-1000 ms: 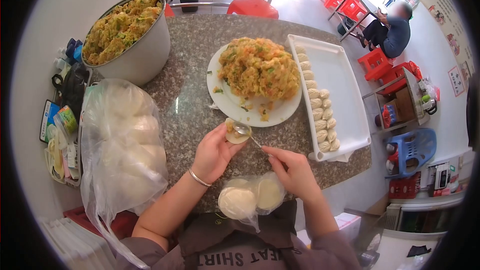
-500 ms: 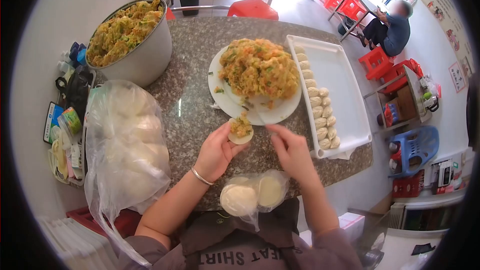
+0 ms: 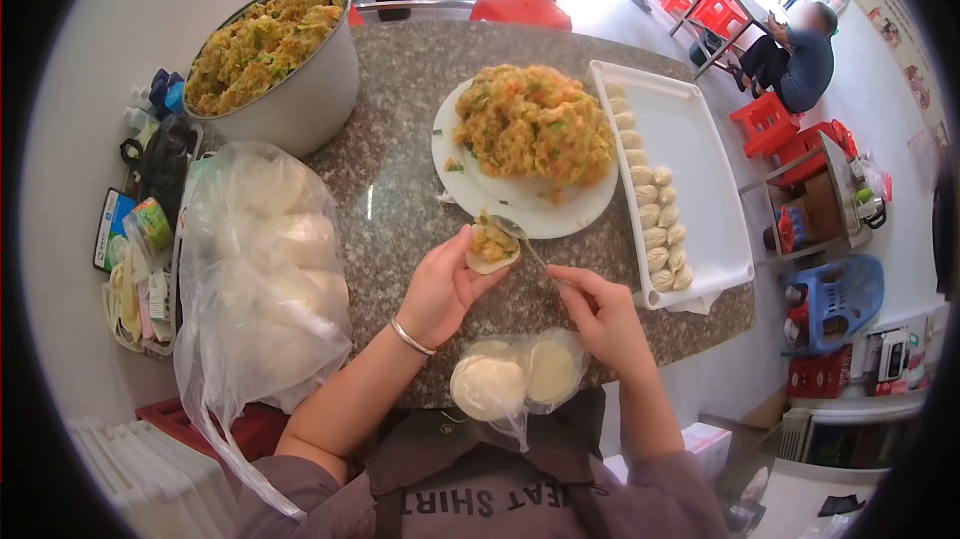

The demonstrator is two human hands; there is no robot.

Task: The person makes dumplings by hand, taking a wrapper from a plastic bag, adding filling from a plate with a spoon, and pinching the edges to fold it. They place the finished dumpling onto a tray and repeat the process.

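Observation:
My left hand [image 3: 445, 279] cups a round dumpling wrapper [image 3: 493, 261] with a mound of orange-and-green filling [image 3: 490, 240] on it. Between the fingers of my right hand [image 3: 600, 314] is the handle of a metal spoon [image 3: 530, 247]; its bowl end touches the filling in the wrapper. Just beyond, a white plate [image 3: 460, 198] carries a large heap of the same filling [image 3: 540, 129]. Two stacks of wrappers [image 3: 487, 386] lie in clear plastic near my body. To the right, a white tray [image 3: 705, 194] holds rows of pleated dumplings [image 3: 655, 214].
A big metal pot [image 3: 320, 89] full of filling stands at the back left. In front of it sits a clear plastic bag [image 3: 270, 269] of pale rounded pieces. A basket of small goods [image 3: 148, 239] is at far left. Beyond the stone-patterned table [image 3: 395, 69] a person [image 3: 805, 64] sits.
The spoon's bowl end has moved from the plate's near edge to the filling in the wrapper. The wrapper is tilted and more cupped in my left hand. The whole view has shifted slightly.

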